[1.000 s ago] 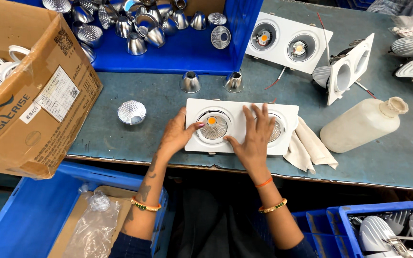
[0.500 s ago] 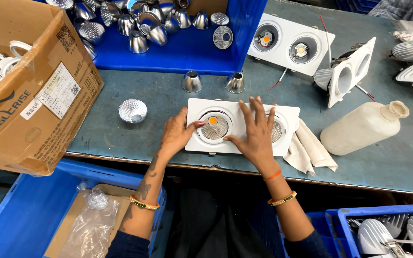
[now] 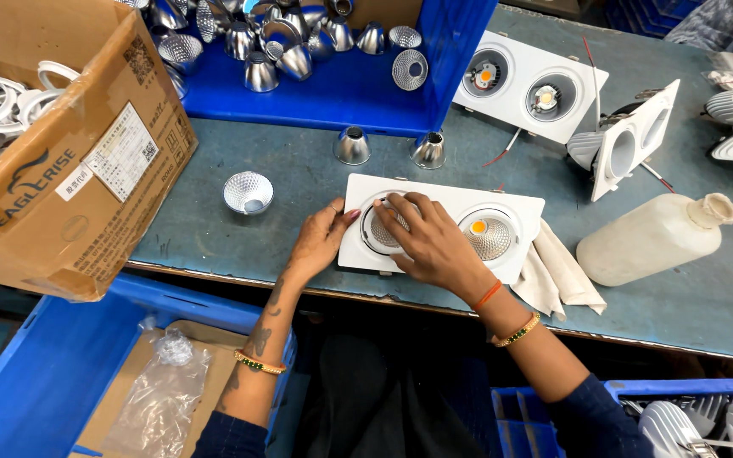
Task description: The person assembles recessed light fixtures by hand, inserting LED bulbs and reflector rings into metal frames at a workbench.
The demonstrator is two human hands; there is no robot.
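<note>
Fixture: a white twin-lamp downlight panel (image 3: 443,225) lies flat at centre frame on the grey-green bench (image 3: 214,229), its long axis running left to right, close to the bench's near edge.
Right hand: the right hand (image 3: 430,242) lies over the panel's left lamp opening, fingers spread and curled onto the silver reflector (image 3: 381,231) seated there; it is the nearer hand to that opening.
Left hand: the left hand (image 3: 320,242) braces the panel's left short end, fingers together, thumb on the top face.
Right lamp: the right-hand opening (image 3: 487,236) is uncovered, its orange emitter showing.
Room left: open bench runs to a loose faceted reflector (image 3: 248,192) left of centre.
Room right: a folded cloth (image 3: 557,271) touches the panel's right end; a pale plastic bottle (image 3: 651,240) lies beyond.
Room behind: two small reflector cups (image 3: 352,146) stand just above, before a blue bin (image 3: 332,85).
</note>
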